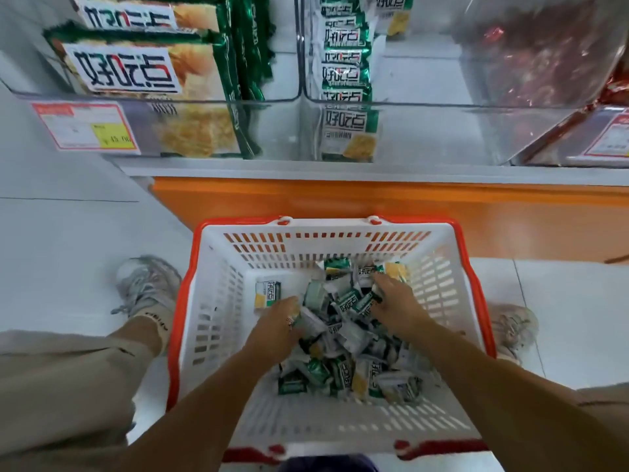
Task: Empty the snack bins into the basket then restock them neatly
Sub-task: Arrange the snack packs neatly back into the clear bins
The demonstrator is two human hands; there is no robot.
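Observation:
A white basket with an orange rim stands on the floor between my feet. It holds a heap of several small green-and-white snack packs. Both hands reach into the heap. My left hand presses on its left side, fingers curled around packs. My right hand grips packs at the far right of the heap. One pack lies apart at the left. On the shelf above, the middle clear bin holds a neat row of the same packs along its left wall.
The left clear bin holds large green-and-yellow bags and carries a price label. A right bin holds red packs. An orange shelf base runs behind the basket. My shoes flank it on white tiles.

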